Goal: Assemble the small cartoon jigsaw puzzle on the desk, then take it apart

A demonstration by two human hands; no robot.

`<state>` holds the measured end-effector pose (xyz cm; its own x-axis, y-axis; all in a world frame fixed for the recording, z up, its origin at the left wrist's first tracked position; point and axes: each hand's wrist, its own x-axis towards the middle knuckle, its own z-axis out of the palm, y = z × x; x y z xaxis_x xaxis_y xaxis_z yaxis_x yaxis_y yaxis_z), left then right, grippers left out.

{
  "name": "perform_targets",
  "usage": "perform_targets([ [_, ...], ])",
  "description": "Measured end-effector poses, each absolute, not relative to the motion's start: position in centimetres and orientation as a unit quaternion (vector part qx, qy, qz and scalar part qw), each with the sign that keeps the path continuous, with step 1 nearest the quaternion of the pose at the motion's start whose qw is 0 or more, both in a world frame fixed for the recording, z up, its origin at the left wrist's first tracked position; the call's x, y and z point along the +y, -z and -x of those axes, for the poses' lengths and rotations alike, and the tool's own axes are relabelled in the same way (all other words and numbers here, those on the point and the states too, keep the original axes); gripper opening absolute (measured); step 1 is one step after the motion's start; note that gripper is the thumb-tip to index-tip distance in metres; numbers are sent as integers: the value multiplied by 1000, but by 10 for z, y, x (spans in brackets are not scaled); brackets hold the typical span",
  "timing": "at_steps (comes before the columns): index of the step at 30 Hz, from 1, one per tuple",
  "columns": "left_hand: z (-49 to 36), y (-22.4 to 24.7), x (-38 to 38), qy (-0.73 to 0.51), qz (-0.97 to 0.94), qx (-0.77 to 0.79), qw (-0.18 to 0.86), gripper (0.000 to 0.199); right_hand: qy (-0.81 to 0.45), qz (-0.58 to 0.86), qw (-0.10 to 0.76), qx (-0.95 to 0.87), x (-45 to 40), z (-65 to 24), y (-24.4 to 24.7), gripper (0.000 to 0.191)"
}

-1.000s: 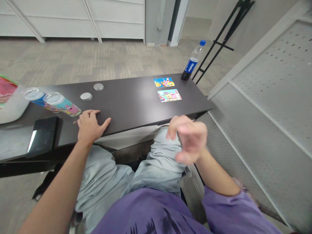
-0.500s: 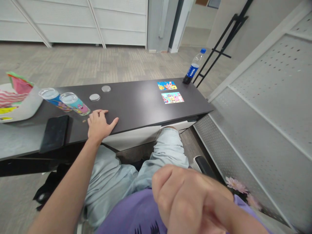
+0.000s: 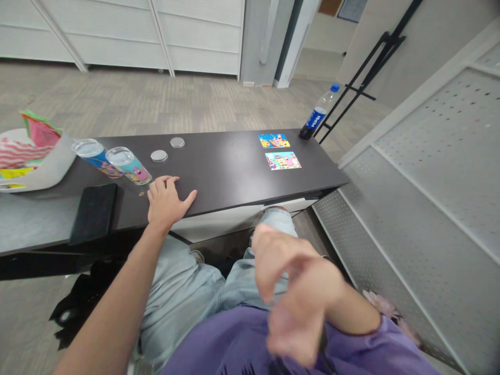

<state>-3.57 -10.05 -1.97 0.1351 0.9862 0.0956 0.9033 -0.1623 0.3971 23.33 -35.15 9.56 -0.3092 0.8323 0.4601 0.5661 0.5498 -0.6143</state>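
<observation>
My left hand (image 3: 167,200) rests palm down near the front edge of the dark table (image 3: 219,172), fingers spread and holding nothing. Just beyond its fingertips stand two clear cups with cartoon prints, one pink and teal (image 3: 130,165), the other blue (image 3: 97,158). Two round silver lids (image 3: 159,155) lie behind them. A small brown bit (image 3: 141,194) is beside the left fingers. In front of my chest, my right hand (image 3: 295,284) is raised and blurred, with a gap between thumb and bent fingers and nothing visible in it.
Two cartoon cards (image 3: 283,160) lie flat toward the table's right end. A part-filled Pepsi bottle (image 3: 317,114) stands at the far right corner. On the left are a black phone-like slab (image 3: 94,212) and a white basket (image 3: 50,174) of packages. A perforated panel (image 3: 422,177) borders the right.
My right hand has turned and its thumb has come away from the fingers, opening a gap. The left hand stays on the table. The whole view has shifted slightly.
</observation>
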Motion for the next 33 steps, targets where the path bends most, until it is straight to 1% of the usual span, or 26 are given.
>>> perform_targets([
  [2,36,21,-100,-175,-743,634,122,93,-170,449,367,-797,-303,-258,-66,39],
  [5,37,24,-100,-183,-743,632,123,87,-167,506,305,-789,-234,-300,-24,28],
  [7,38,26,-99,-182,-742,633,124,85,-152,577,265,-758,-203,-329,-5,31],
  [9,38,26,-99,-179,-742,634,124,85,-129,617,256,-733,-184,-355,4,31],
  [12,37,26,-100,-177,-739,639,119,81,-89,676,243,-690,-165,-386,2,52],
  [14,36,25,-100,-174,-738,641,118,78,-65,716,220,-659,-147,-400,-2,59],
  [19,38,27,-99,-161,-741,641,115,85,-36,792,146,-591,-101,-421,3,66],
  [22,41,32,-97,-165,-747,633,114,82,-34,804,114,-583,-90,-426,10,72],
  [26,44,38,-95,-172,-750,630,106,79,-23,796,100,-596,-89,-423,13,75],
  [29,43,39,-94,-175,-749,630,105,83,-17,788,89,-609,-79,-416,11,77],
  [33,41,35,-96,-165,-746,635,109,88,-17,787,66,-613,-42,-406,5,75],
])
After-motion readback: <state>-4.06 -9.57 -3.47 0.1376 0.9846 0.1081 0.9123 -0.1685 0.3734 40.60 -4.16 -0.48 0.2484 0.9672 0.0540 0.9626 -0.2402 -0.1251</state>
